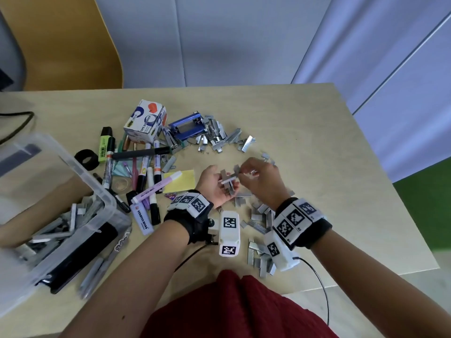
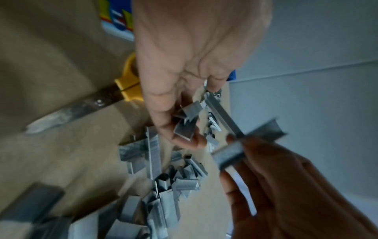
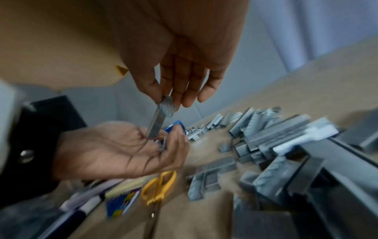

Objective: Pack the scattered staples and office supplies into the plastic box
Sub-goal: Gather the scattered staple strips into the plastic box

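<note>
Over the middle of the table my left hand point(image 1: 216, 185) lies palm up, its fingers curled round a few grey staple strips point(image 1: 228, 182). My right hand point(image 1: 244, 172) hovers just above it and pinches one more staple strip point(image 1: 237, 170) between thumb and fingers, its end touching the left palm. In the left wrist view the left fingers point(image 2: 169, 116) cup short strips point(image 2: 185, 129). In the right wrist view the pinched strip point(image 3: 158, 119) points down into the left palm point(image 3: 122, 148). The clear plastic box point(image 1: 108, 203) stands at the left and holds staples and a black item.
Loose staples lie in a far pile point(image 1: 219, 136) and a near pile point(image 1: 261, 242) by my wrists. Markers point(image 1: 151, 176), a highlighter point(image 1: 105, 145), a tape dispenser box point(image 1: 145, 123), a blue stapler point(image 1: 186, 126), yellow sticky notes point(image 1: 181, 184) and yellow scissors point(image 3: 159, 184) lie between the box and my hands.
</note>
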